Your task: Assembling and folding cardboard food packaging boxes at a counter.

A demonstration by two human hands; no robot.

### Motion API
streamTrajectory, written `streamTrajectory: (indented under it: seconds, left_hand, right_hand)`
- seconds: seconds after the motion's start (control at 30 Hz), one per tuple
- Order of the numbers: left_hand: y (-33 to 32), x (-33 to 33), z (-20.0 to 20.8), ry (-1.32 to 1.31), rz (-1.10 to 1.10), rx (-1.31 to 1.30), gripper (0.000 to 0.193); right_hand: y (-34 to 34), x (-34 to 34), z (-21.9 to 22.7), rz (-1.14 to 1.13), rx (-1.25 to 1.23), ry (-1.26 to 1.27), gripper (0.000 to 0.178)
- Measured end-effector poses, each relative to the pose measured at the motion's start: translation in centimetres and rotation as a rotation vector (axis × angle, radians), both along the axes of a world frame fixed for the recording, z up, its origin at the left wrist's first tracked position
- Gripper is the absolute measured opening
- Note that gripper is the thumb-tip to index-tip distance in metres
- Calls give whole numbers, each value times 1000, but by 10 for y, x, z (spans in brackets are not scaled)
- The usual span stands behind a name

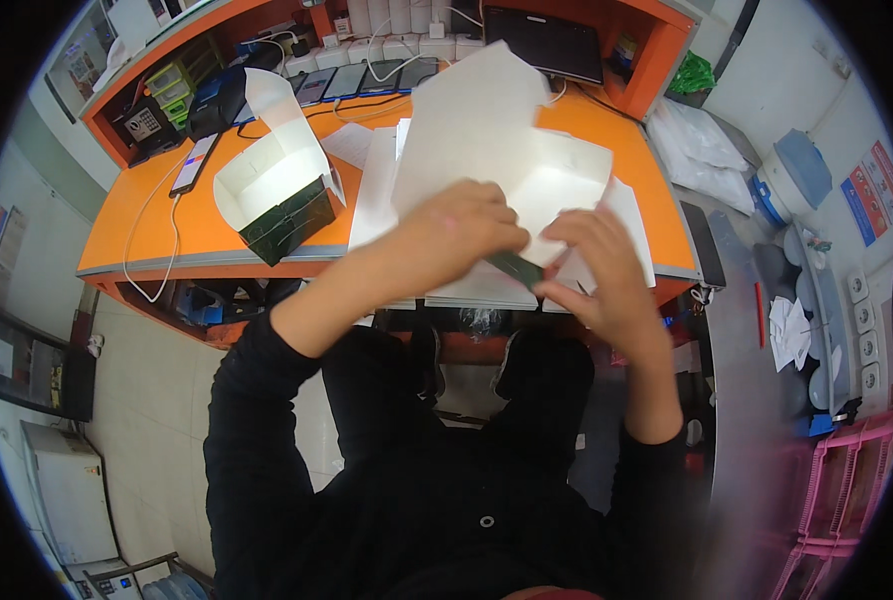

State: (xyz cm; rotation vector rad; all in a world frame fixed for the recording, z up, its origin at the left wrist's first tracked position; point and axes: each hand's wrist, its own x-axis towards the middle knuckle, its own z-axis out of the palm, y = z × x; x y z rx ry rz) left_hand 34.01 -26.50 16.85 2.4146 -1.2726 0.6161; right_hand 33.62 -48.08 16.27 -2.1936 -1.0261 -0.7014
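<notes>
A cardboard box (556, 195), white inside and dark green outside, stands partly folded at the front of the orange desk, its large lid flap raised at the back. My left hand (466, 225) is closed on the box's near left side, fingers curled over the wall. At the near right corner my right hand (601, 265) pinches the box wall between thumb and fingers; both hands are slightly blurred. A second box (286, 222) of the same kind, formed and with its lid up, sits to the left, apart from my hands.
White sheets (376, 205) lie under the box on the orange desk (156, 230). A phone (194, 165) with a white cable rests at the left. Several tablets and a dark monitor (544, 42) line the back. Plastic bags (691, 140) lie right of the desk.
</notes>
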Motion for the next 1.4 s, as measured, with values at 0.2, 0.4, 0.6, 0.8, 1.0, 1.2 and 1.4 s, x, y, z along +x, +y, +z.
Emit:
streamTrajectory:
  seconds: [0.2, 0.4, 0.6, 0.8, 1.0, 1.2, 1.4]
  left_hand:
    - [20, 5, 25, 197, 89, 52, 20]
    - [9, 42, 3, 623, 216, 389, 20]
    - [12, 53, -1, 744, 131, 412, 25]
    - [55, -38, 15, -415, 359, -472, 32]
    - [135, -54, -21, -408, 860, -294, 32]
    - [138, -39, -75, -472, 995, -192, 25]
    - [123, -60, -62, -421, 1080, -53, 34]
  right_hand:
    - [-10, 24, 10, 24, -525, 340, 16]
    - [1, 47, 23, 333, -92, 442, 30]
    - [-35, 71, 4, 102, -624, -143, 23]
    - [-39, 68, 61, -87, -488, -94, 23]
    - [78, 28, 147, 328, -184, -417, 44]
    - [214, 23, 115, 677, -451, -210, 52]
    - [259, 60, 79, 600, -608, -209, 49]
